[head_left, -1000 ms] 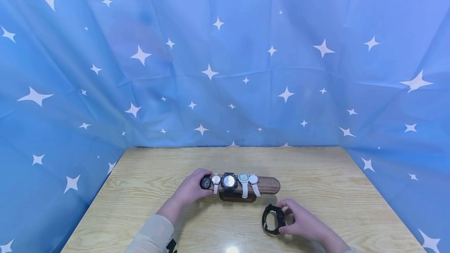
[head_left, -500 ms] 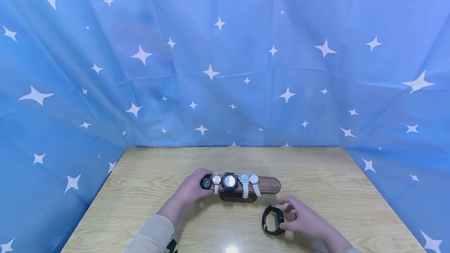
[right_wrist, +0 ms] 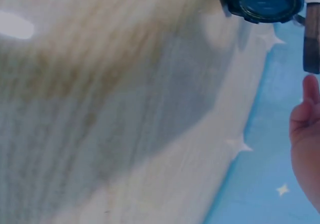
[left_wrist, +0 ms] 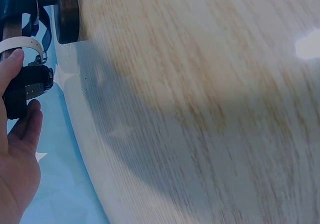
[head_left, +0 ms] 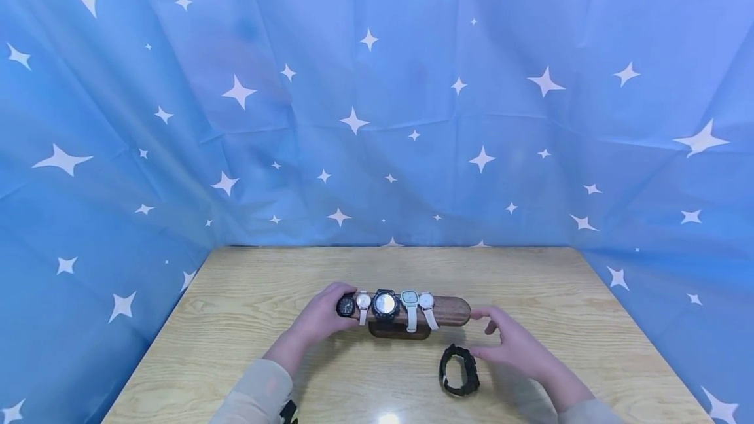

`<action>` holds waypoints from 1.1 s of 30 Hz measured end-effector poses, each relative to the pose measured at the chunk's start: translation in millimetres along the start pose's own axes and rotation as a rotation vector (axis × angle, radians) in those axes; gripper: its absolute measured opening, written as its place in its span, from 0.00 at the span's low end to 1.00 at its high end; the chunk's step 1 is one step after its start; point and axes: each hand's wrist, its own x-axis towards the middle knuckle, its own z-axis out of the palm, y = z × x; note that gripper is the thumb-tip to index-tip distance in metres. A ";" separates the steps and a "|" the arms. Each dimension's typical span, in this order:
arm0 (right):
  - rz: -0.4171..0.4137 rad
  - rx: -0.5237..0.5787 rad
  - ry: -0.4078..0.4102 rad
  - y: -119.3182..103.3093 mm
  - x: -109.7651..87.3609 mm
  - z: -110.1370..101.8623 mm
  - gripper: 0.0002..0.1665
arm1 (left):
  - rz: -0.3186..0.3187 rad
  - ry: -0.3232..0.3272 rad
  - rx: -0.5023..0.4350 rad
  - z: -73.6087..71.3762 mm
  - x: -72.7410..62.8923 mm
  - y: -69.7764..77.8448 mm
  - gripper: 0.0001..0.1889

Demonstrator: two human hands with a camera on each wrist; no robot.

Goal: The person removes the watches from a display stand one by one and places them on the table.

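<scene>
A wooden watch stand [head_left: 452,311] bears a row of watches. At its left end sits a black square-faced watch [head_left: 345,306], then a pink-strapped watch [head_left: 363,301], a large black round watch [head_left: 385,304], a pale green square watch [head_left: 409,298] and a white-strapped watch [head_left: 427,301]. My left hand [head_left: 321,317] grips the stand's left end around the black square-faced watch, thumb in front. A loose black watch [head_left: 471,373] stands on its side on the table. My right hand [head_left: 514,345] holds nothing; its fingertips are at the stand's right end, contact unclear.
The light wooden table [head_left: 235,358] ends at a blue curtain [head_left: 389,169] with white stars, which also runs along both sides. A bright light reflection [head_left: 389,418] lies near the table's front.
My right hand has let go of the loose black watch and moved up to the stand's right end. The watch stays on the table. My left hand keeps its place.
</scene>
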 end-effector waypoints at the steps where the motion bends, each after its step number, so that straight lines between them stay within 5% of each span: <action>1: -0.001 0.001 0.009 -0.8 2.2 -0.8 0.38 | 0.001 0.001 0.000 -0.3 0.2 -0.2 0.32; 33: -0.054 -0.079 -0.024 -32.8 68.3 22.2 0.36 | 0.018 -0.011 0.006 -2.0 1.2 0.8 0.33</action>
